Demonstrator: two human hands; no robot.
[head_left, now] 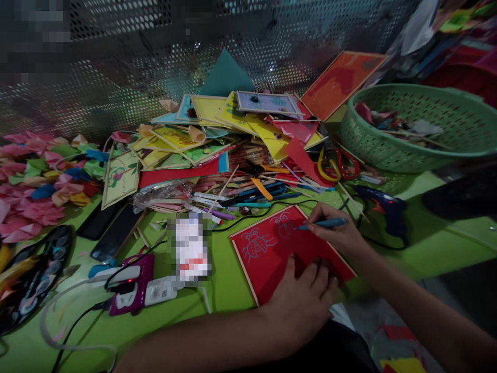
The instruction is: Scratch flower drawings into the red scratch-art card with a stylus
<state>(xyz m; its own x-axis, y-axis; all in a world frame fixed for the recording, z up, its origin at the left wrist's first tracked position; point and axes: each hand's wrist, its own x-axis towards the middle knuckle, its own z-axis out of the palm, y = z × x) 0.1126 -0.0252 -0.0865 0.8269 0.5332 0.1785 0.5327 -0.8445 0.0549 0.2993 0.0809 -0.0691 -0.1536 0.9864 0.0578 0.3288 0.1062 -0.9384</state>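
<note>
The red card [267,254], a flat square edged with pale sticks, lies on the glossy green table [229,295] and bears thin, light beetle outlines. The right hand [341,234] is closed around a blue pen [324,223], tip on the card's far corner. The left hand [306,300] presses flat on its near edge. Left of the card, the label on the white charger [159,291] is too small to read.

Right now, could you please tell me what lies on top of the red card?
On the red card: pale bug drawings, the left hand pressing flat, the right hand holding a blue pen. Anything beneath the left hand is hidden.
</note>
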